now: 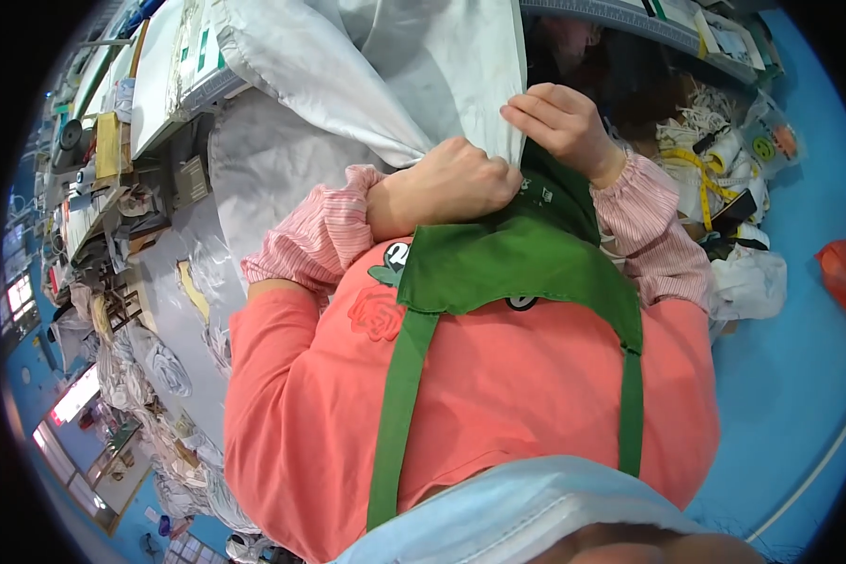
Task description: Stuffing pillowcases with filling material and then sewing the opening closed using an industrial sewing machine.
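A large piece of white cloth (446,66) hangs down toward me from the table, its straight right edge reaching my hands. My left hand (453,183) is closed in a fist around the lower end of this cloth, in front of my green apron (517,263). Higher and to the right, my right hand (559,127) pinches the cloth's right edge between thumb and fingers. The fingertips of the left hand are turned away and hidden. Both forearms wear pink striped sleeve covers (644,211).
The table edge (620,21) carries a long ruler-like strip. To the right lie a yellow measuring tape (710,179), white cords and a white plastic bag (747,282). A red bag (838,273) rests on the blue floor. Bundled cloth (122,376) is heaped at left.
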A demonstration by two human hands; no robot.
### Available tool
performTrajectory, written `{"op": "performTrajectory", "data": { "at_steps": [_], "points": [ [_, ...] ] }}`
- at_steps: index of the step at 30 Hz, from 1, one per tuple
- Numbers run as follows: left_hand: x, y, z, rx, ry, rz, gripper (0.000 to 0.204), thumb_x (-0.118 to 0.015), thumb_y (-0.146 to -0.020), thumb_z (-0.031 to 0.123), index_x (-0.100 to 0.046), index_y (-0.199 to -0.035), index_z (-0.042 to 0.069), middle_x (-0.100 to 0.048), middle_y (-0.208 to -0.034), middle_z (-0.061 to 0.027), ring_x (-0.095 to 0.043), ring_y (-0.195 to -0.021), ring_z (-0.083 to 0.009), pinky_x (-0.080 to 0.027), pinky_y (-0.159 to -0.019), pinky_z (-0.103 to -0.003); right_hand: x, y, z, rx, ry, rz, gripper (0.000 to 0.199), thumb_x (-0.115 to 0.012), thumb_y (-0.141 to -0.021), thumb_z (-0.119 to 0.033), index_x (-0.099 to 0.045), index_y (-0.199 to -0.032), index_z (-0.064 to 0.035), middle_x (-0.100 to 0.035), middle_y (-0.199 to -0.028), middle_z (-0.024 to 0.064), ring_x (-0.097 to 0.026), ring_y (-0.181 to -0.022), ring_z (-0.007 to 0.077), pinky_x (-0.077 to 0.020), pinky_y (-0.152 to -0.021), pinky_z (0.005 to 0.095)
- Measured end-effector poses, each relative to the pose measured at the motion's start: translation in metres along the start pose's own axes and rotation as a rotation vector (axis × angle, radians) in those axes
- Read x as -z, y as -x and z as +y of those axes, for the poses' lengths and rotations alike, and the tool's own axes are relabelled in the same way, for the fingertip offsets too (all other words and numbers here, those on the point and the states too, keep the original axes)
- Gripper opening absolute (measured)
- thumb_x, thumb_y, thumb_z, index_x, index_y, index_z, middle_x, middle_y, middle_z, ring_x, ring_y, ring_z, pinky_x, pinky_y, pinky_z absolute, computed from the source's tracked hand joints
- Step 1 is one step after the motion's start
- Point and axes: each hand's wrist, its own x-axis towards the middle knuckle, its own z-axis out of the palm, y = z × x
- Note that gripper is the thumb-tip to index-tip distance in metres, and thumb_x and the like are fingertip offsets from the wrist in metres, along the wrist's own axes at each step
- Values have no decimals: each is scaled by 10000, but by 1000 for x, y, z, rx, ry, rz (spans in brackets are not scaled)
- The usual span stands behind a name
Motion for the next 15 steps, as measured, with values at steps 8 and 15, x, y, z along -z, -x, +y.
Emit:
{"op": "performTrajectory", "data": {
  "at_steps": [8,15],
  "points": [
    [-7,9,-136,430,534,458,226,-677,-863,68,-672,-1088,54,-664,-834,-87,-616,-701,-258,-506,-631,-330,-18,34,-3,-302,-197,-16,193,-667,-692,22,-689,-883,4,-656,-850,80,-618,-735,239,-526,-601,319],
    [-29,-14,-270,668,-102,412,699,-604,-904,547,-452,-1439,124,-436,-1461,-215,-358,-1387,-412,-275,-1139,-482,-37,35,26,-421,-244,-26,190,-677,-679,30,-685,-868,15,-659,-841,82,-620,-724,232,-527,-599,315]
  ]
}}
